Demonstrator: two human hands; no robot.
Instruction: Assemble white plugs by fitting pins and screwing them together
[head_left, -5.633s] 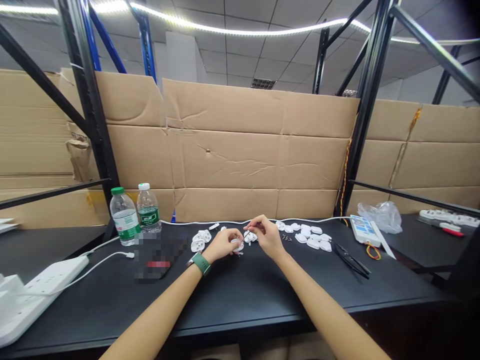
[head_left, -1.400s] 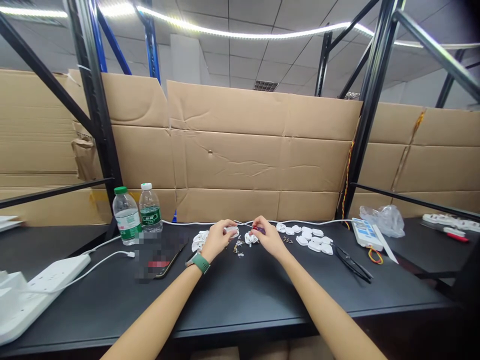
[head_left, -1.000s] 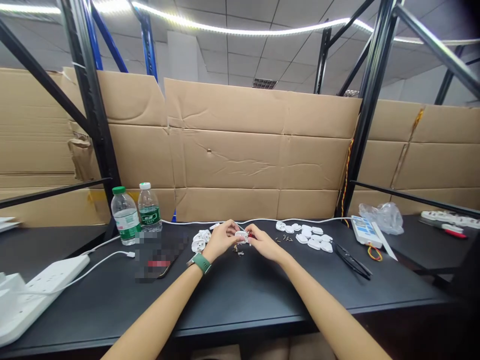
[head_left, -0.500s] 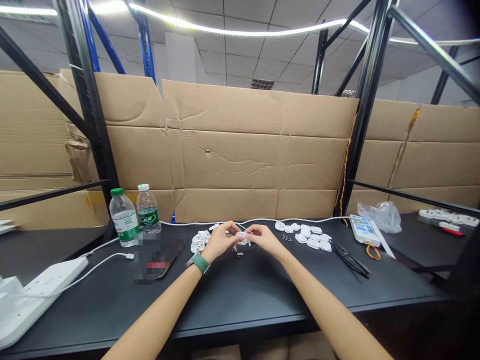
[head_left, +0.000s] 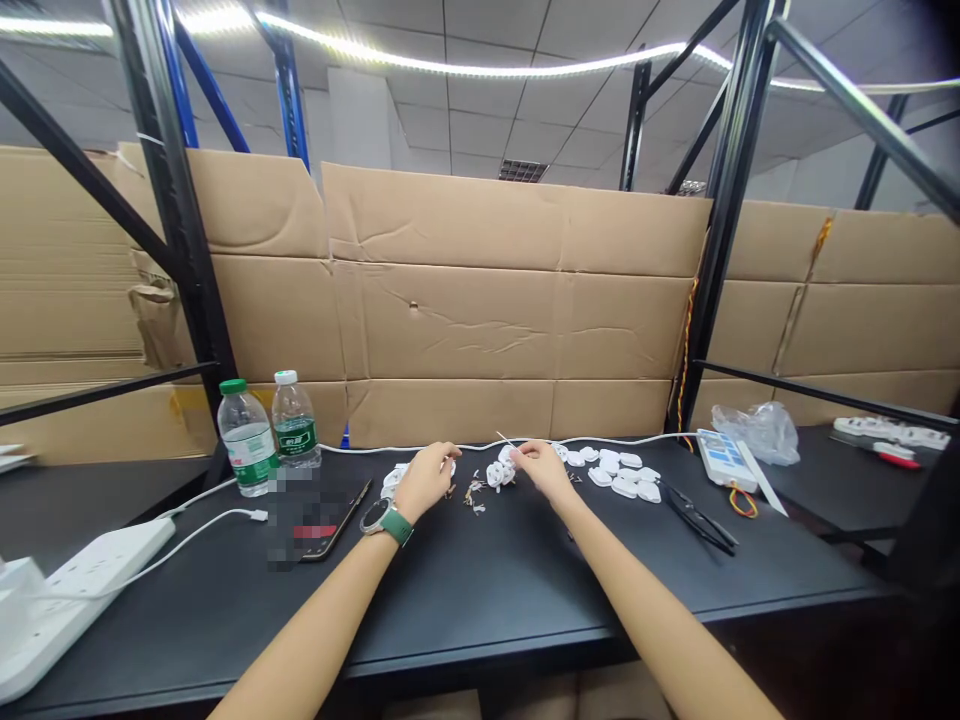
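My right hand [head_left: 543,468] is closed in a pinch on a thin, pale stick [head_left: 505,438], which points up and to the left. Just left of its fingertips, a few white plastic pieces [head_left: 498,474] with rounded shapes lie bunched together. Over the left pile of white plastic pieces [head_left: 393,480] is my left hand [head_left: 429,480], its fingers bent inward. A bit of white shows at those fingertips, but what they hold is mostly hidden. Between the hands lie small brownish metal bits [head_left: 474,490].
White covers [head_left: 626,487] spread out at the right, beside black-handled pliers [head_left: 701,520] and a white device [head_left: 724,460]. On the left are two bottles [head_left: 249,440], a phone [head_left: 341,525] and a power strip [head_left: 97,580]. Cardboard [head_left: 465,330] walls off the back.
My hands have come apart. The left moved left to the pile, while the right shifted slightly right with the stick. White pieces now show on the table between them.
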